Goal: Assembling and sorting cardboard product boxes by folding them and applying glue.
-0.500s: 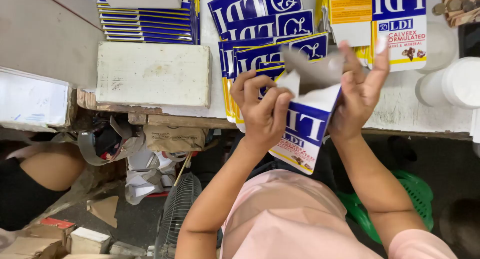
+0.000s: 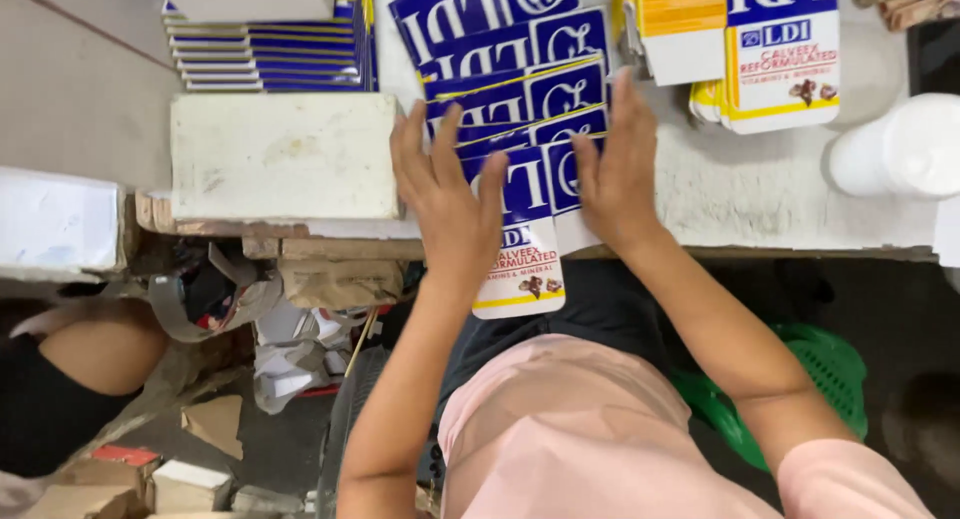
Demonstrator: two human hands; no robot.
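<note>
two hands lay flat in the head view, fingers spread, palms down, gripping nothing. the left hand [image 2: 447,194] pressed on the left part of a flattened blue and white carton [image 2: 530,241] that lay at the near edge of the desk [image 2: 760,189], its lower white and yellow end hanging out past that edge over the person's lap. the right hand [image 2: 617,169] rested just beside it, on the right side of the same carton, fingertips reaching up onto the fanned row of flat blue cartons [image 2: 500,54] that ran from this carton toward the far edge. a white block [image 2: 285,157] sat on the desk just left of the left hand, and behind it, toward the far left corner, a stack of flat blue cartons [image 2: 270,44] lay edge-on. near the far edge to the right, some white, blue and yellow cartons [image 2: 770,59] lay in a pile, and a white round container [image 2: 895,147] stood at the right edge. below the desk, a green basket [image 2: 830,379] showed beside the person's right arm, and cardboard scraps [image 2: 215,424] lay on the floor at left.
</note>
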